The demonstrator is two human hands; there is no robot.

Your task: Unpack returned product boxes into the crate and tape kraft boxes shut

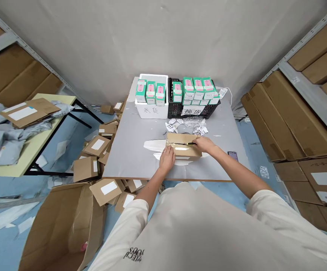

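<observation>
While our left hand (167, 158) lies with its fingers laid out on the carton's left end, not closed round anything, our right hand (204, 145) is clamped on a yellow-and-black utility knife (191, 143) along the top seam. The cardboard carton (191, 153) sits on the grey table (129, 150), at six o'clock from the black plastic crate (174, 109). We judge the cutting barely under way: the flaps lie shut, the contents are hidden, and we cannot tell how much tape is slit. The crate's handwritten sign (192, 110) reads 换货; the white plastic bin (163, 113), at the carton's eleven o'clock, seems to read 退货. Both hold green-and-pink product boxes (151, 92), whose print, like the carton's white label (182, 148), is too small for us to read.
</observation>
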